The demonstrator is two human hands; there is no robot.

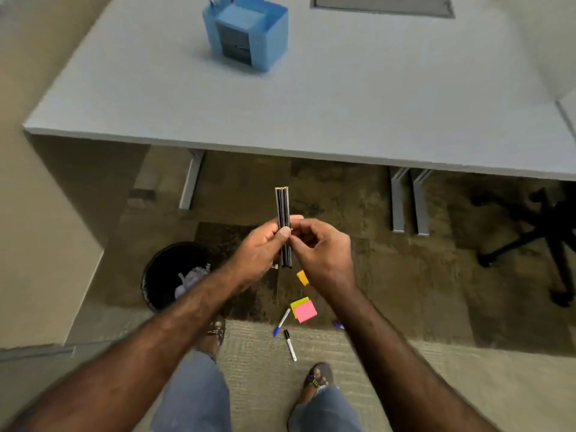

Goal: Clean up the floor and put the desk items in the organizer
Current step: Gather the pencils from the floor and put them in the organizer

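The bundle of pencils (283,210) stands upright above the floor, held between both hands: the left hand (258,254) has its grip wrapped round it, the right hand (321,254) pinches its side. A loose grip could let one slip — back among the sticky notes (304,310) and pens (281,322), well short of the organizer (246,32) on the worktop (374,104).

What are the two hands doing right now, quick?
Left hand: grips the bundle of pencils, held upright.
Right hand: fingers curled, pinching the same bundle from the other side.
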